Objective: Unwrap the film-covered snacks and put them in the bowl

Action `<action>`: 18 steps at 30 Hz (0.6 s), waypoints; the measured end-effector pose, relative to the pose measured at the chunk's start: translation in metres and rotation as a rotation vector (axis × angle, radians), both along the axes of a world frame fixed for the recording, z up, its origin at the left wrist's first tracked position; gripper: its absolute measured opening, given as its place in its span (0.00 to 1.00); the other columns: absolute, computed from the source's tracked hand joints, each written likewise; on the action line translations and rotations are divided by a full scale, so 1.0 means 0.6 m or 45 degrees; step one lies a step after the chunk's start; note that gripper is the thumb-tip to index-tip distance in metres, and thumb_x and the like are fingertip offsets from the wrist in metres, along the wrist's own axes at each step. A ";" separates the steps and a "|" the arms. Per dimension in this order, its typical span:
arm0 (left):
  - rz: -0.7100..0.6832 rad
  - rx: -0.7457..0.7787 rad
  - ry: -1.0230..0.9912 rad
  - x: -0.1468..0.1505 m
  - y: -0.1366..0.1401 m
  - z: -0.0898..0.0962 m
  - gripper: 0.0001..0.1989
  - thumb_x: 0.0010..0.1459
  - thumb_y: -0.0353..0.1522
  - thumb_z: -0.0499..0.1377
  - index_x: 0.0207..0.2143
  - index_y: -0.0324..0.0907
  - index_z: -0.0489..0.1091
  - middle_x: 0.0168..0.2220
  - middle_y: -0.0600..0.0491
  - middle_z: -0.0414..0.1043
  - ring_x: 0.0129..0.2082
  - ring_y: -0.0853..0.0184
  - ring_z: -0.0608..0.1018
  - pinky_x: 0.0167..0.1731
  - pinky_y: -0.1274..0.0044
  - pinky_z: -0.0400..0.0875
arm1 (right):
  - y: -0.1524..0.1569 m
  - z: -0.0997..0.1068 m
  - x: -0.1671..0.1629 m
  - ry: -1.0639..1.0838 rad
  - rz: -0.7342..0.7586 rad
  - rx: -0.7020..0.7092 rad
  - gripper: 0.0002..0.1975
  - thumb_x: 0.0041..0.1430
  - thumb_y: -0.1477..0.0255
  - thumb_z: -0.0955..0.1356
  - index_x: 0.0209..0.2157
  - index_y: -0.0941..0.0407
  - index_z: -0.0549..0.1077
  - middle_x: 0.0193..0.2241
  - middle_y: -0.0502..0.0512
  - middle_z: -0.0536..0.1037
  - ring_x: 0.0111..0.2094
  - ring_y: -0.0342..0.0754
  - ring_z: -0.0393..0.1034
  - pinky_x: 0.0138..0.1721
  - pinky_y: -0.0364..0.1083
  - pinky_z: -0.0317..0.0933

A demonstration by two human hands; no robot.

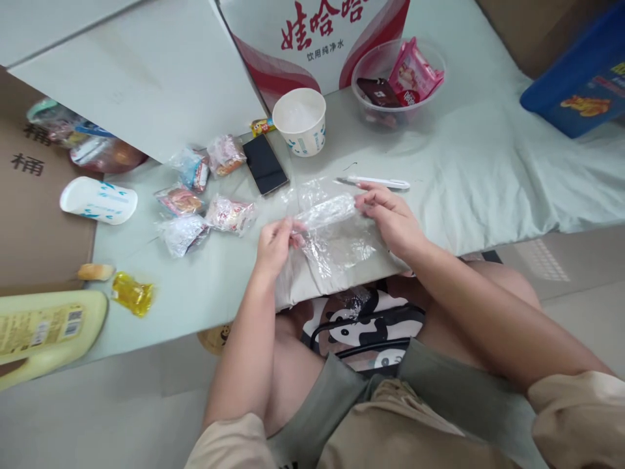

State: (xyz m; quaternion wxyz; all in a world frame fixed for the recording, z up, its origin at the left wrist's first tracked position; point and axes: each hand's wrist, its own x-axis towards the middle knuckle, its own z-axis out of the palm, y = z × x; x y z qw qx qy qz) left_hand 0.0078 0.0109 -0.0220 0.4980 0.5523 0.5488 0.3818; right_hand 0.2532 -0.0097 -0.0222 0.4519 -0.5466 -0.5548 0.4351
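Note:
Between my two hands stretches a clear plastic film (329,213), gathered into a rolled strip along its upper part, with a crinkled sheet lying below it on the table edge. My left hand (276,244) pinches the strip's left end. At its right end, the fingers of my right hand (388,213) are closed on it too. Just beyond my right fingers lies a white utility knife (378,183), its dark blade pointing left. A black phone (266,164) rests behind the film, to the left.
A paper cup (301,124) stands beside a clear bowl (364,104) of packets. Several wrapped snacks (229,215) sit left, near a tipped paper cup (99,200). A yellow jug (53,332) lies front left; a blue container (576,85) is at right. Boxes (146,78) line the back.

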 end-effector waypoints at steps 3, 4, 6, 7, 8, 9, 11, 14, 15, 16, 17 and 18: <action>-0.104 0.320 0.354 -0.001 -0.009 -0.001 0.06 0.53 0.35 0.64 0.27 0.42 0.76 0.27 0.53 0.74 0.26 0.69 0.72 0.27 0.76 0.65 | -0.015 0.007 0.003 -0.294 -0.005 0.218 0.29 0.55 0.75 0.62 0.60 0.51 0.66 0.63 0.59 0.69 0.65 0.58 0.62 0.64 0.61 0.56; -0.142 0.396 0.423 -0.001 -0.012 0.000 0.04 0.51 0.33 0.64 0.29 0.42 0.76 0.30 0.53 0.75 0.27 0.69 0.73 0.28 0.76 0.65 | -0.020 0.010 0.004 -0.359 0.009 0.266 0.33 0.54 0.75 0.63 0.64 0.51 0.62 0.64 0.59 0.68 0.66 0.59 0.61 0.65 0.62 0.55; -0.211 0.473 0.503 0.000 -0.017 0.003 0.07 0.48 0.30 0.64 0.33 0.42 0.77 0.35 0.52 0.76 0.28 0.69 0.72 0.28 0.76 0.64 | -0.029 0.016 0.003 -0.440 0.067 0.327 0.37 0.55 0.73 0.63 0.67 0.51 0.57 0.67 0.60 0.65 0.68 0.60 0.58 0.65 0.63 0.54; -0.241 0.489 0.533 0.000 -0.019 0.004 0.08 0.48 0.30 0.64 0.34 0.42 0.77 0.37 0.51 0.76 0.27 0.69 0.71 0.28 0.76 0.64 | -0.032 0.018 0.003 -0.464 0.099 0.351 0.37 0.55 0.71 0.63 0.68 0.51 0.56 0.68 0.60 0.62 0.69 0.61 0.56 0.66 0.63 0.54; -0.270 0.501 0.562 0.001 -0.021 0.005 0.09 0.48 0.30 0.64 0.35 0.42 0.77 0.38 0.51 0.76 0.27 0.70 0.70 0.28 0.76 0.65 | -0.034 0.020 0.002 -0.483 0.126 0.374 0.37 0.55 0.70 0.64 0.68 0.51 0.56 0.70 0.60 0.60 0.70 0.61 0.54 0.66 0.63 0.53; -0.296 0.513 0.585 0.001 -0.022 0.006 0.10 0.48 0.30 0.64 0.36 0.42 0.77 0.38 0.51 0.75 0.27 0.69 0.70 0.29 0.76 0.66 | -0.035 0.021 0.001 -0.499 0.145 0.399 0.36 0.55 0.69 0.64 0.67 0.51 0.57 0.71 0.59 0.58 0.71 0.61 0.52 0.67 0.63 0.53; -0.330 0.539 0.599 0.002 -0.024 0.007 0.09 0.49 0.30 0.64 0.36 0.42 0.77 0.39 0.50 0.75 0.29 0.67 0.72 0.33 0.74 0.68 | -0.036 0.022 -0.001 -0.529 0.179 0.465 0.33 0.57 0.67 0.64 0.65 0.51 0.62 0.70 0.58 0.60 0.72 0.61 0.50 0.68 0.64 0.51; -0.296 0.554 0.538 0.002 -0.023 0.010 0.08 0.50 0.31 0.64 0.36 0.43 0.77 0.40 0.49 0.75 0.34 0.64 0.74 0.36 0.73 0.70 | -0.033 0.019 -0.005 -0.603 0.313 0.565 0.19 0.61 0.64 0.63 0.51 0.51 0.75 0.59 0.56 0.75 0.69 0.61 0.57 0.68 0.64 0.48; -0.265 0.549 0.502 0.002 -0.022 0.011 0.07 0.51 0.32 0.65 0.35 0.43 0.77 0.40 0.49 0.75 0.35 0.63 0.75 0.36 0.73 0.70 | -0.032 0.017 -0.007 -0.641 0.367 0.577 0.15 0.62 0.64 0.63 0.45 0.51 0.77 0.54 0.55 0.79 0.67 0.61 0.60 0.68 0.63 0.47; -0.233 0.535 0.458 0.001 -0.020 0.012 0.06 0.52 0.33 0.64 0.34 0.43 0.77 0.39 0.49 0.74 0.36 0.63 0.75 0.35 0.73 0.70 | -0.031 0.015 -0.008 -0.682 0.415 0.573 0.13 0.64 0.63 0.63 0.39 0.51 0.78 0.49 0.54 0.82 0.65 0.61 0.62 0.68 0.63 0.46; -0.202 0.516 0.408 0.001 -0.019 0.012 0.05 0.54 0.35 0.64 0.33 0.43 0.77 0.38 0.49 0.74 0.37 0.63 0.75 0.34 0.73 0.70 | -0.029 0.012 -0.009 -0.722 0.451 0.556 0.13 0.65 0.63 0.63 0.34 0.51 0.77 0.46 0.53 0.83 0.64 0.61 0.64 0.68 0.63 0.46; -0.168 0.493 0.352 0.000 -0.017 0.012 0.06 0.56 0.36 0.63 0.33 0.44 0.77 0.38 0.49 0.74 0.37 0.63 0.75 0.33 0.74 0.70 | -0.028 0.009 -0.011 -0.759 0.477 0.533 0.14 0.65 0.63 0.63 0.30 0.51 0.77 0.43 0.53 0.84 0.63 0.61 0.66 0.68 0.63 0.45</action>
